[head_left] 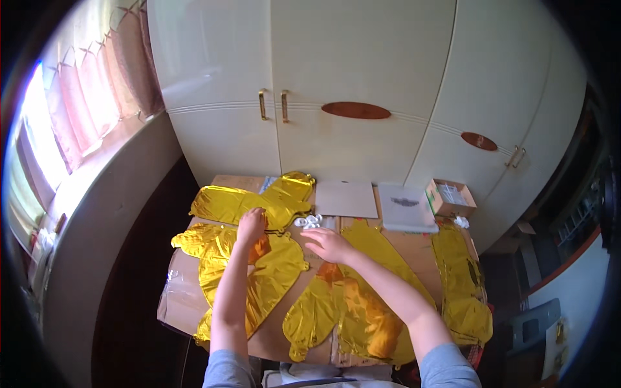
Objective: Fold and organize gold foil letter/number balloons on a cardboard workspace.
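Flat gold foil balloons lie spread over the cardboard-covered table. My left hand [252,225] is closed at the near edge of the far-left foil balloon [223,204]; what its fingers hold, if anything, is hidden. Below it, another foil balloon [275,278] stretches under my left forearm. My right hand [328,246] hovers near the table's middle with its fingers stretched out and nothing in them. Just beyond its fingertips sits a small cluster of white rolls [309,221], perhaps ribbon or tape. A large foil balloon [381,258] passes beneath my right forearm, with orange-looking reflections on it.
At the back lie a grey-beige flat board [346,198] and a clear plastic bag [405,207]. A small cardboard box [451,197] holds white sticks, with a crumpled white scrap [461,222] nearby. One more foil balloon [460,284] covers the right edge. White cabinets [362,58] stand behind.
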The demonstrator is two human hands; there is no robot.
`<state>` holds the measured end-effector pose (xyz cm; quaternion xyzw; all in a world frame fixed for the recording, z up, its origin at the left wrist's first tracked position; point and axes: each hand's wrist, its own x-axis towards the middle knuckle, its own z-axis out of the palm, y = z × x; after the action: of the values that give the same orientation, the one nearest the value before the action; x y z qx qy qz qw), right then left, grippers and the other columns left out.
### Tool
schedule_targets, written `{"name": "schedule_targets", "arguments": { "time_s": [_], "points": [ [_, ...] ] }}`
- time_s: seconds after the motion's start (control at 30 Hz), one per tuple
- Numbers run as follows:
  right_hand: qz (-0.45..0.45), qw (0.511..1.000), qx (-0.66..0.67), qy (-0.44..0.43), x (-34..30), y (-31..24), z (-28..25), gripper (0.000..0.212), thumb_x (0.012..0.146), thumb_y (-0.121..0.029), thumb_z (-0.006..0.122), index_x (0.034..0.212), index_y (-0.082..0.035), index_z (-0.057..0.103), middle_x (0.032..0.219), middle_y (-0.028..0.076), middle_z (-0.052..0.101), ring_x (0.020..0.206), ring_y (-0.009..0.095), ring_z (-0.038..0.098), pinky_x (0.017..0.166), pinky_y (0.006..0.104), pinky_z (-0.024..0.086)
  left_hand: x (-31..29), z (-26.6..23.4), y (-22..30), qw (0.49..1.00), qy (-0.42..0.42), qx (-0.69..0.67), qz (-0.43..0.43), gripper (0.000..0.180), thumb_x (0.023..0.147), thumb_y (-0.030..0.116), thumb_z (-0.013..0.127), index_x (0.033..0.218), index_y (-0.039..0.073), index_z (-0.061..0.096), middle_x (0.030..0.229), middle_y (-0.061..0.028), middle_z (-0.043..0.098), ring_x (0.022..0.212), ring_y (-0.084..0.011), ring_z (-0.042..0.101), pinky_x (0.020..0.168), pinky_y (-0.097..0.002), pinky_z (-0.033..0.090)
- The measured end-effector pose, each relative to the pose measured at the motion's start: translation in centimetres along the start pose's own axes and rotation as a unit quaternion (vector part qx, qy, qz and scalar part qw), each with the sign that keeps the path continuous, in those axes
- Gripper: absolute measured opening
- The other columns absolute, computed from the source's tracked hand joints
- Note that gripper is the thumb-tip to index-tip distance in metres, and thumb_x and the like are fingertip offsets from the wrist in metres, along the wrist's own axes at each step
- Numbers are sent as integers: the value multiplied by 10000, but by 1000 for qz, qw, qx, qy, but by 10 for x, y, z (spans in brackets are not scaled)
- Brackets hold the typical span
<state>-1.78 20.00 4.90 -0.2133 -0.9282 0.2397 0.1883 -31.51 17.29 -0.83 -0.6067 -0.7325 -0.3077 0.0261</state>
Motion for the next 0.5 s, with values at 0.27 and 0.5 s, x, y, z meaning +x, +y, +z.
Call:
{"name": "schedule_targets", "arguments": {
  "time_s": [0.27,0.5],
  "points": [
    [12,983,-160,-87,133,44,40,549,827,-426,696,1327,-234,576,1449,58,476,1373,275,385,1147,476,267,-13,9,0,999,18,-43,-18,192,872,187,535,999,142,672,1080,-51,670,1081,-276,591,915,-429,429],
    [63,984,-125,-107,154,56,58,361,840,-466,669,1168,-317,695,1488,-17,435,1407,276,332,1167,574,137,-17,-2,1,997,-15,-62,-49,213,875,233,555,1018,116,662,1162,-73,656,1166,-271,559,969,-441,394]
  ]
}}
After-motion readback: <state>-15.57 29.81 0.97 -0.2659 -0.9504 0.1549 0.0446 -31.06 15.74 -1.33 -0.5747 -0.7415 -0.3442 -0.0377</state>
